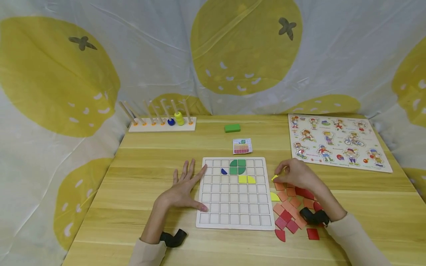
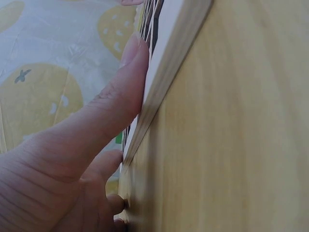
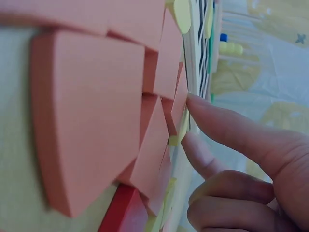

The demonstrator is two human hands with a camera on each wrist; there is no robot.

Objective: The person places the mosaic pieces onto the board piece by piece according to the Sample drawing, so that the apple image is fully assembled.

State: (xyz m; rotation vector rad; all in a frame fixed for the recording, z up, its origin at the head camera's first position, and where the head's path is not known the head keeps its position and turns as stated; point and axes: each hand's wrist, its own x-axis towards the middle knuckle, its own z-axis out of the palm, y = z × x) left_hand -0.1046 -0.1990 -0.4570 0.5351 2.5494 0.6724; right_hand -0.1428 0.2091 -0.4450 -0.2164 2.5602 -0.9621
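A white grid board (image 1: 234, 208) lies flat on the wooden table. My left hand (image 1: 179, 192) is spread at its left side, thumb and index fingertip resting on the edge; the left wrist view shows the thumb (image 2: 116, 96) along the rim. On the grid sit a green leaf shape (image 1: 237, 167) of several tiles, a small blue half-round tile (image 1: 224, 171) and two yellow tiles (image 1: 247, 179). Right of the board, my right hand (image 1: 296, 173) pinches a yellow tile (image 1: 274, 177) between thumb and index finger, above a loose pile of orange tiles (image 1: 289, 207).
Red tiles (image 1: 313, 234) and another yellow quarter-round tile (image 1: 274, 197) lie by the board's right edge. Behind the board are a small pattern card (image 1: 242, 146) and a green block (image 1: 232, 128). A peg stand (image 1: 163, 127) is back left, a picture puzzle board (image 1: 339, 144) back right.
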